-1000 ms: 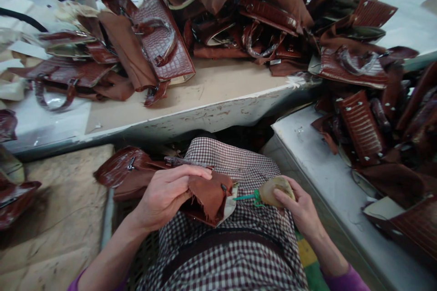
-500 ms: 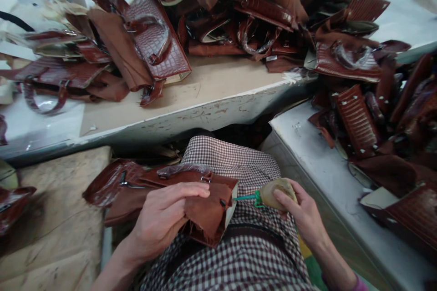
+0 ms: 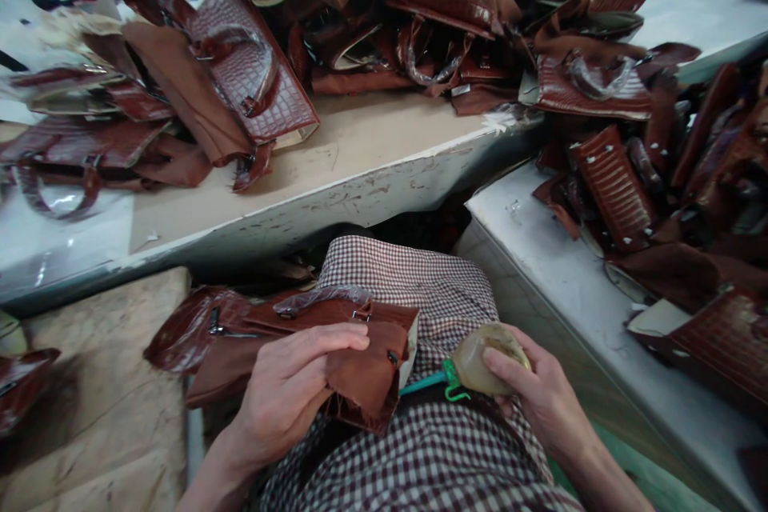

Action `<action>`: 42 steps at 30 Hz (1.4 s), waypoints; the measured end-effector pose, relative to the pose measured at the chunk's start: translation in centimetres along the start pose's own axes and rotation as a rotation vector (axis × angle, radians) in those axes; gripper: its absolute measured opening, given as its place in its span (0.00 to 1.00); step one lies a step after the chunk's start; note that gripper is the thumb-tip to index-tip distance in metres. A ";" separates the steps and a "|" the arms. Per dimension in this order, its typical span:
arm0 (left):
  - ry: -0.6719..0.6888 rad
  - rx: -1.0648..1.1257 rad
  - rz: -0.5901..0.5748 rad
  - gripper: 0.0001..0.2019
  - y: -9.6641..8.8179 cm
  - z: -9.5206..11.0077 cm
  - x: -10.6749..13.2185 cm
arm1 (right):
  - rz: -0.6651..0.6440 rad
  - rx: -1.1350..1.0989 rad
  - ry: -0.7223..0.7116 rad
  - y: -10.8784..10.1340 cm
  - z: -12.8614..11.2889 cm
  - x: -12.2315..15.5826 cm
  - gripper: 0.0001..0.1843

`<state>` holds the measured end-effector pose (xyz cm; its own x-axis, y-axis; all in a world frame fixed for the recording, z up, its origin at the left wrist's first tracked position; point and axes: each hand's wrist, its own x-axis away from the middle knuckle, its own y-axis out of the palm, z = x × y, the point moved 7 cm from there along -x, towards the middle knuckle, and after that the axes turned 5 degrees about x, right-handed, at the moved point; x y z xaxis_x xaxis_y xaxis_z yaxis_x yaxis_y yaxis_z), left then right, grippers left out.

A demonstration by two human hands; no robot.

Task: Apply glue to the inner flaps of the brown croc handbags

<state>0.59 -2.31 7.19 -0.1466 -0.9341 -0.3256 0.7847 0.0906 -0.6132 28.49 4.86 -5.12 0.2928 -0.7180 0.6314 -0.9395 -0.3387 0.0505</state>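
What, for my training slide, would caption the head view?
Left hand holds a bag, right hand a bottle, above checked cloth.

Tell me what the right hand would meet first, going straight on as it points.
Most likely the brown bag: the teal nozzle on the bottle in the right hand points toward it. Whether the tip touches is unclear.

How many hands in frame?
2: the left hand on the brown bag, the right hand around the squeeze bottle. None appears hidden.
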 end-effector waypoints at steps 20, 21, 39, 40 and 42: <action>0.034 0.038 -0.033 0.14 0.4 0.2 -0.5 | 0.078 0.120 -0.003 -0.7 -0.7 0.4 0.26; 0.039 0.041 -0.035 0.14 0.4 0.2 -0.5 | 0.054 0.106 0.005 -0.5 -0.6 0.5 0.26; 0.015 0.030 -0.041 0.16 0.4 -0.4 -0.7 | 0.257 0.211 -0.123 -2.3 1.3 -2.2 0.31; 0.015 0.029 -0.039 0.15 0.5 -0.4 -0.8 | 0.272 0.221 -0.147 -2.3 1.2 -2.2 0.31; 0.011 0.021 -0.037 0.15 0.5 -0.4 -0.9 | 0.300 0.252 -0.205 -2.4 0.7 -2.2 0.31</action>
<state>0.85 -1.32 6.95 -0.1823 -0.9328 -0.3108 0.7913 0.0484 -0.6095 30.20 6.78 -7.18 0.0668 -0.9043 0.4216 -0.9231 -0.2164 -0.3179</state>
